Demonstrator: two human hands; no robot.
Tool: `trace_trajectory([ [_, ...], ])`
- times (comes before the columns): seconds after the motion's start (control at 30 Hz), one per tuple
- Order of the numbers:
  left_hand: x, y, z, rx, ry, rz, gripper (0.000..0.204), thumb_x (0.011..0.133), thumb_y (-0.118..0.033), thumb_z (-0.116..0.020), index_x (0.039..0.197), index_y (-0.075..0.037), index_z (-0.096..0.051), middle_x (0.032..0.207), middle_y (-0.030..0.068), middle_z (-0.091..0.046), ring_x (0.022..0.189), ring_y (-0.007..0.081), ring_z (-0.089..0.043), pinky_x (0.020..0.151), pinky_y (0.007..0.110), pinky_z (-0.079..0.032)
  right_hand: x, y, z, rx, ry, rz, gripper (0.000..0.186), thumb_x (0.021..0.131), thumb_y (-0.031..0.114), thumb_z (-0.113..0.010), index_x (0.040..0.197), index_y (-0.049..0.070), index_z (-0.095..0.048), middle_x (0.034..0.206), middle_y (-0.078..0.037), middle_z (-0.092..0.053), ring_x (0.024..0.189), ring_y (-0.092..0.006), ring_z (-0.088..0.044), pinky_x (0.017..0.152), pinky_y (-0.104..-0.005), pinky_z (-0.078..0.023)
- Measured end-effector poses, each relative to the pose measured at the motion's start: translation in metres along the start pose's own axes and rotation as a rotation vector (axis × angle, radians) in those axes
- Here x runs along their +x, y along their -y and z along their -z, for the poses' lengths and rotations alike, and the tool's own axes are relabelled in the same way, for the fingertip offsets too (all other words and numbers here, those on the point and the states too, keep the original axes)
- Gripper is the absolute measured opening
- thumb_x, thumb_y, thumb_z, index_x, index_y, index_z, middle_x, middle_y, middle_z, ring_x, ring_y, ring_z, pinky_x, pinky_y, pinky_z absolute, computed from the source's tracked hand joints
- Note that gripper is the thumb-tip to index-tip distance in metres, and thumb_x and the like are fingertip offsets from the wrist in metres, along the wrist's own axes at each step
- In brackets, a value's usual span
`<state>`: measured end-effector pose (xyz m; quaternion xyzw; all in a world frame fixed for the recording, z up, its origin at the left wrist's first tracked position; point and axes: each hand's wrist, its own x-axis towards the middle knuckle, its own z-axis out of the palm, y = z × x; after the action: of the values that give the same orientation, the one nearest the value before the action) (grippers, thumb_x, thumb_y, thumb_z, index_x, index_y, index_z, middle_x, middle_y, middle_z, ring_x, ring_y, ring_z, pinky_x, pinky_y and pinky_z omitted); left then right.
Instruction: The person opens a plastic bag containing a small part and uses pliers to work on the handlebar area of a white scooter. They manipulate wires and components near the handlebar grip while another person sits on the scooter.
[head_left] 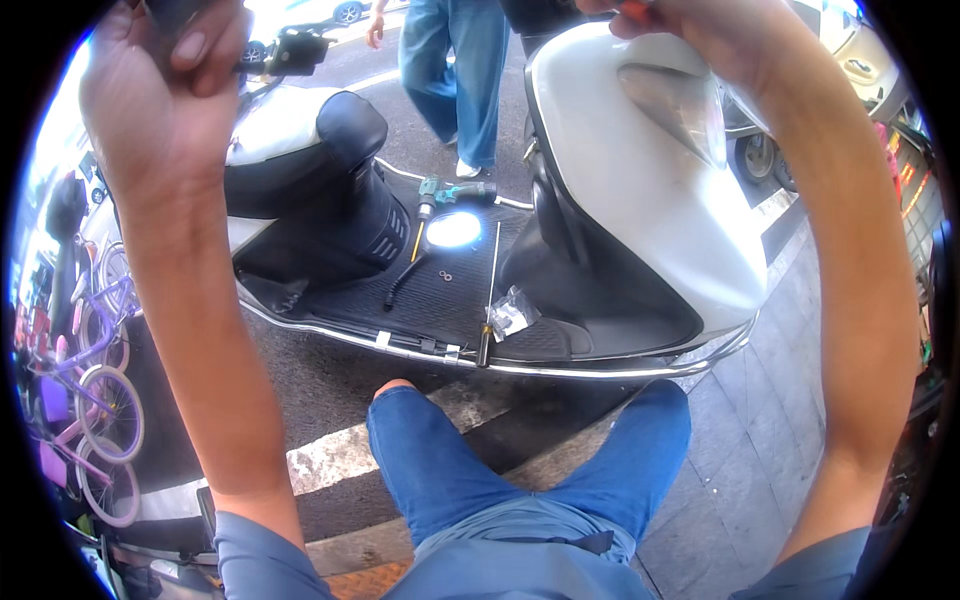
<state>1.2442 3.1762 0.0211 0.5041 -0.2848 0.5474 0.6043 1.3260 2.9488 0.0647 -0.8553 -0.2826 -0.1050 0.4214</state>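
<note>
At top left my left hand [170,95] is closed on a dark object [168,15], cropped by the frame, beside a black fitting [295,52]. At top right my right hand [680,35] grips a red-and-black item [634,12], mostly out of view, above the scooter's silver-white front panel [620,150]. Below, on the black footboard [350,305], lie a teal cordless drill [440,195], a bright oval object [453,230], a bent black piece [400,285], small washers [445,276], a long screwdriver [485,335] and a small clear bag [512,312].
The scooter's black seat [350,125] is at left centre. A person in jeans [470,90] stands beyond it. Several bicycles [105,410] are at the left. Another white scooter [860,60] is at upper right. My knees [640,440] are below the footboard, over striped pavement [330,450].
</note>
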Motion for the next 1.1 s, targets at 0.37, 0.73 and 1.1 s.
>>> trace_trajectory([
  [0.37, -0.016, -0.007, 0.005, 0.313, -0.267, 0.130, 0.024, 0.105, -0.021, -0.047, 0.107, -0.002, -0.061, 0.088, 0.0058, -0.057, 0.065, 0.0084, -0.039, 0.054, 0.024, -0.031, 0.015, -0.077, 0.006, -0.656, -0.271, 0.923, 0.036, 0.080, 0.000, -0.067, 0.116, 0.002, -0.063, 0.106, -0.022, -0.060, 0.088, -0.0370, -0.060, 0.079, -0.0445, -0.051],
  [0.73, -0.049, 0.057, -0.075, 0.541, 0.330, 0.297, 0.053, 0.097, -0.021, -0.060, 0.140, 0.006, -0.046, 0.093, 0.0091, -0.072, 0.064, 0.0074, -0.056, 0.061, 0.021, -0.044, 0.024, -0.094, -0.006, 0.318, -0.152, 0.306, 0.043, 0.094, 0.042, -0.062, 0.108, 0.003, -0.072, 0.081, -0.003, -0.060, 0.074, -0.0102, -0.055, 0.060, -0.0267, -0.047],
  [1.1, -0.022, 0.082, -0.129, 0.389, 0.091, 0.709, 0.036, 0.094, -0.018, -0.061, 0.128, -0.009, -0.051, 0.098, 0.0056, -0.071, 0.053, 0.0029, -0.044, 0.046, 0.016, -0.035, 0.040, -0.106, -0.001, 0.252, -0.256, 0.395, 0.043, 0.094, 0.041, -0.064, 0.104, 0.001, -0.074, 0.071, -0.002, -0.060, 0.067, -0.0098, -0.053, 0.063, -0.0285, -0.042],
])
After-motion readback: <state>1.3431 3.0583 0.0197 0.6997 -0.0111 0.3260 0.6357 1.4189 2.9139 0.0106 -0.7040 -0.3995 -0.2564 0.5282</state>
